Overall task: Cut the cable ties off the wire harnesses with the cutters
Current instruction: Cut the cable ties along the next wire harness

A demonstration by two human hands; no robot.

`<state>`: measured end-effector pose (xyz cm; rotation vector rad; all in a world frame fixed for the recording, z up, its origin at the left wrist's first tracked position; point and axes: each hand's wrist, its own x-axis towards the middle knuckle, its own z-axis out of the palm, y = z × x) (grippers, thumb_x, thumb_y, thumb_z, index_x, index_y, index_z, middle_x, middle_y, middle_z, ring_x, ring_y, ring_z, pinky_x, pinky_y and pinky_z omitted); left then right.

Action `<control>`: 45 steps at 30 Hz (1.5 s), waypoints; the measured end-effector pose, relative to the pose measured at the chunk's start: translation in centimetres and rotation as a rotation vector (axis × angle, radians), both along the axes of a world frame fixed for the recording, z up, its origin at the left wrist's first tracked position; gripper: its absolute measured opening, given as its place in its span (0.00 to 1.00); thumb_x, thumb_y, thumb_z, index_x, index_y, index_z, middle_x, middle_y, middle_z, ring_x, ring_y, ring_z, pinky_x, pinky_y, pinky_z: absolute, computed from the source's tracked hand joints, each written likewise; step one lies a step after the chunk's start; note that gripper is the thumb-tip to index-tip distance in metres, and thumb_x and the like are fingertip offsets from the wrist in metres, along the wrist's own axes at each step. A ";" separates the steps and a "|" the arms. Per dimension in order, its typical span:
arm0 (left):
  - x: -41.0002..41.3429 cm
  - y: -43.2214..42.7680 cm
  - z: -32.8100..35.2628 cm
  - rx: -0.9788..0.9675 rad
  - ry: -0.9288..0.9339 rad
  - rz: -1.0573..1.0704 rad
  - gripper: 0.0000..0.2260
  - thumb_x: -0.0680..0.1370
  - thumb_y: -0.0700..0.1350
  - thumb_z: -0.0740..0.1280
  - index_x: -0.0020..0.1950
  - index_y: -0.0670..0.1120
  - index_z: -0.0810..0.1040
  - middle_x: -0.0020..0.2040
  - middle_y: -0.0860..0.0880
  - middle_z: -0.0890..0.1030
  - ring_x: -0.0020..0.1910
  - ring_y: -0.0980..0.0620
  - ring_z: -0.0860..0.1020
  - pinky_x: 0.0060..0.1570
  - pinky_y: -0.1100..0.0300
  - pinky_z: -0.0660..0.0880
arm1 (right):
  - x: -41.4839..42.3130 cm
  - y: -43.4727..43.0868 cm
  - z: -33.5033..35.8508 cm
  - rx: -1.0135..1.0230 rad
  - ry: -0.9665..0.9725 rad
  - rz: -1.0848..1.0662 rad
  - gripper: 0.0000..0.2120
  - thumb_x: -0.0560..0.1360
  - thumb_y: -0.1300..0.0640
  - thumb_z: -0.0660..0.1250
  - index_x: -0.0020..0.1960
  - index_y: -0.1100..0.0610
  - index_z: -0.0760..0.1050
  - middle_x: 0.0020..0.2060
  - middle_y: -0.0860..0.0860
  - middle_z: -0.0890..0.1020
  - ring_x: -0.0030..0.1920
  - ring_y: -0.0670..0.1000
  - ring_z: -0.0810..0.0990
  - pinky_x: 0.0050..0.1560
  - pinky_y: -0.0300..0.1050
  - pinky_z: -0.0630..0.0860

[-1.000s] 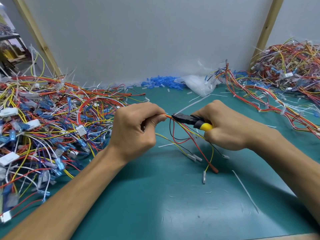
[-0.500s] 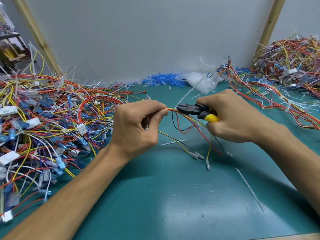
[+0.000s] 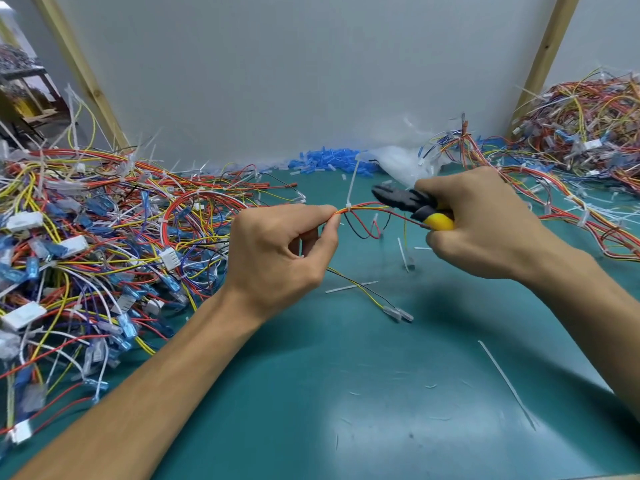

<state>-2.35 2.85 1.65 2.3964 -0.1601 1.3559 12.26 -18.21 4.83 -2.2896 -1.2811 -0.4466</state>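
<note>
Over the mat [image 3: 346, 375], mid-frame: tie [image 3: 349, 206] sits on harness [image 3: 367, 210], tail pointing up; left hand [image 3: 277, 251] pinches the harness just left of it; right hand [image 3: 485, 220] grips the cutters [image 3: 405, 199], nose just right of the tie, blurred. Left pile [image 3: 86, 237] and right pile [image 3: 588, 133] flank them.

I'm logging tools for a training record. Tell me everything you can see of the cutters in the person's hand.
Small side cutters: dark metal head, black-and-yellow grips, mostly hidden inside the right hand that grips them. The head points left toward the white cable tie on the harness the left hand pinches, stopping short of it. Blur hides whether the blades are parted.
</note>
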 end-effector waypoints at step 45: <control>-0.5 -0.7 0.2 -0.121 0.139 -0.180 0.08 0.78 0.39 0.71 0.39 0.42 0.84 0.25 0.52 0.67 0.24 0.56 0.63 0.28 0.65 0.59 | -0.9 0.4 -0.1 -0.191 -0.076 0.030 0.02 0.61 0.55 0.58 0.33 0.51 0.65 0.25 0.54 0.66 0.32 0.60 0.64 0.30 0.51 0.61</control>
